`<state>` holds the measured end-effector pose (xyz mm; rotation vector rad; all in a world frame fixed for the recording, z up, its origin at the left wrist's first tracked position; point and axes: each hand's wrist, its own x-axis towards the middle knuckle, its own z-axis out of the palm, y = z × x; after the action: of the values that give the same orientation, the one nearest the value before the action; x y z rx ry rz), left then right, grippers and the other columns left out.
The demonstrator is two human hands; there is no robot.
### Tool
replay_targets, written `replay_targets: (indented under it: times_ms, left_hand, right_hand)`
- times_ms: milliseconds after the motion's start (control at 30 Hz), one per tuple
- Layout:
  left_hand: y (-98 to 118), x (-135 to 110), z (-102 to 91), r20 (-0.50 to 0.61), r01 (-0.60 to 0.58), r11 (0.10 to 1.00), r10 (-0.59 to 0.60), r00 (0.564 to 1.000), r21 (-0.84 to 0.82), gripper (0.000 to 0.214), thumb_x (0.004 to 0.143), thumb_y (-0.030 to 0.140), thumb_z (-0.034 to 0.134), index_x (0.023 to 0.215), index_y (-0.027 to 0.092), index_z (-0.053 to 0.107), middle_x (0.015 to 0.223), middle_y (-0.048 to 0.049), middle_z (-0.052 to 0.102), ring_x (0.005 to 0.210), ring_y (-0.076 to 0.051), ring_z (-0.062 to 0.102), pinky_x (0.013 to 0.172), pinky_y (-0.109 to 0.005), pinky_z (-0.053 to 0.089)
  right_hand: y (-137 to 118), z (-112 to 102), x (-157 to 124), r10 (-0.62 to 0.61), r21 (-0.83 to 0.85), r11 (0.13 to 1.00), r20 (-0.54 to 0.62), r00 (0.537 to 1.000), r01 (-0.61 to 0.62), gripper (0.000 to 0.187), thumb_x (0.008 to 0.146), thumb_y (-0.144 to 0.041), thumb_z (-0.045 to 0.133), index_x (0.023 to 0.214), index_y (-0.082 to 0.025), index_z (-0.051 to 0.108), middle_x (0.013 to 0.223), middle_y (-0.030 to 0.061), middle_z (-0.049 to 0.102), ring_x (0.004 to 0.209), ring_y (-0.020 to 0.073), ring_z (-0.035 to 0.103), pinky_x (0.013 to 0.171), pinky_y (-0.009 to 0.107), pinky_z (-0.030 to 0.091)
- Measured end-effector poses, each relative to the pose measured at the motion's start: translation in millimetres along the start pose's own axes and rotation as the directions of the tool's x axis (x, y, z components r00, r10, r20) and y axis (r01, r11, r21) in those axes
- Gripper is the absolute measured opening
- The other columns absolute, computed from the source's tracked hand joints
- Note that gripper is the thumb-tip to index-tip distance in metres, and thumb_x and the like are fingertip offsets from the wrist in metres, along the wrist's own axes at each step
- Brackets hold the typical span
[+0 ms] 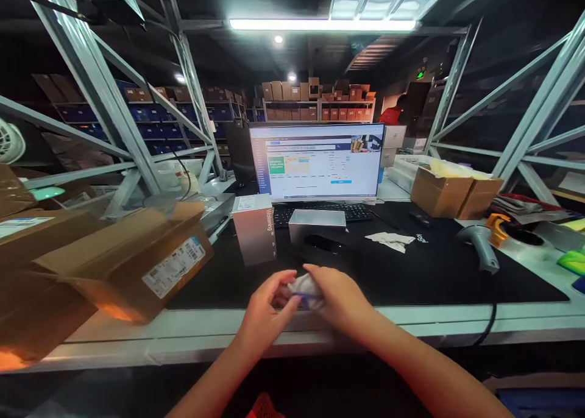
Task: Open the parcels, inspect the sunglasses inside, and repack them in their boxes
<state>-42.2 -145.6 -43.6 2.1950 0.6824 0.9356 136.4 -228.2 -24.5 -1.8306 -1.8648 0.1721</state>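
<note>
Between my two hands, over the front edge of the black desk mat, is a small whitish bundle with a blue strip on it; its kind is unclear. My left hand has its fingers and thumb closed on the bundle's left side. From the right, my right hand wraps round it, slightly blurred. Beyond them stands a pinkish-grey product box with white lettering down its side. Beside that box is an open grey-white box part, with a dark glossy object lying before it.
A monitor and keyboard stand behind. Open cardboard cartons crowd the left. To the right are crumpled white paper, a handheld barcode scanner, a tape dispenser and another carton. Metal posts frame the desk.
</note>
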Motion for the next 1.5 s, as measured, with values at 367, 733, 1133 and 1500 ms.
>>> replay_targets:
  times_ms: [367, 733, 1133, 1500]
  left_hand:
    - [-28.7, 93.4, 41.2, 0.346, -0.494, 0.627, 0.353, 0.869, 0.603, 0.051, 0.071, 0.002, 0.069, 0.119, 0.017, 0.057, 0.120, -0.0127, 0.064, 0.119, -0.031, 0.060, 0.111, -0.051, 0.040]
    - [-41.4, 39.6, 47.4, 0.432, -0.751, 0.496, 0.617, 0.658, 0.435, 0.027, 0.095, 0.011, 0.046, 0.113, 0.025, 0.059, 0.100, -0.0056, 0.069, 0.094, -0.020, 0.062, 0.094, -0.037, 0.050]
    - [-47.6, 36.0, 56.7, 0.362, -0.757, 0.453, 0.683, 0.635, 0.471, 0.033, 0.094, 0.012, 0.043, 0.122, 0.025, 0.054, 0.099, -0.0064, 0.069, 0.092, -0.020, 0.065, 0.084, -0.035, 0.052]
    - [-40.5, 45.2, 59.0, 0.075, -0.424, 0.757, 0.450, 0.890, 0.497, 0.047, 0.076, 0.042, 0.073, 0.109, 0.017, 0.053, 0.101, -0.0108, 0.063, 0.090, -0.028, 0.061, 0.081, -0.044, 0.052]
  right_hand:
    - [82.5, -117.7, -38.5, 0.513, 0.631, 0.774, -0.676, 0.529, 0.055, 0.055, 0.068, -0.049, 0.081, 0.109, -0.018, 0.062, 0.107, 0.0087, 0.071, 0.098, 0.0266, 0.067, 0.087, 0.040, 0.053]
    - [47.8, -62.4, -6.5, 0.163, 0.474, 0.878, -0.419, 0.893, 0.062, 0.054, 0.067, -0.036, 0.076, 0.113, -0.026, 0.048, 0.088, 0.0011, 0.064, 0.072, 0.0201, 0.061, 0.065, 0.031, 0.050]
    - [40.9, -33.6, 51.7, -0.183, -0.444, 0.859, 0.199, 0.963, 0.256, 0.039, 0.087, -0.008, 0.052, 0.124, -0.022, 0.056, 0.100, 0.0079, 0.065, 0.084, 0.0225, 0.064, 0.069, 0.029, 0.045]
    - [38.1, -19.2, 83.3, -0.092, -0.207, 0.958, 0.438, 0.894, 0.200, 0.056, 0.073, -0.002, 0.069, 0.126, -0.015, 0.063, 0.122, 0.0156, 0.068, 0.108, 0.0296, 0.067, 0.090, 0.038, 0.054]
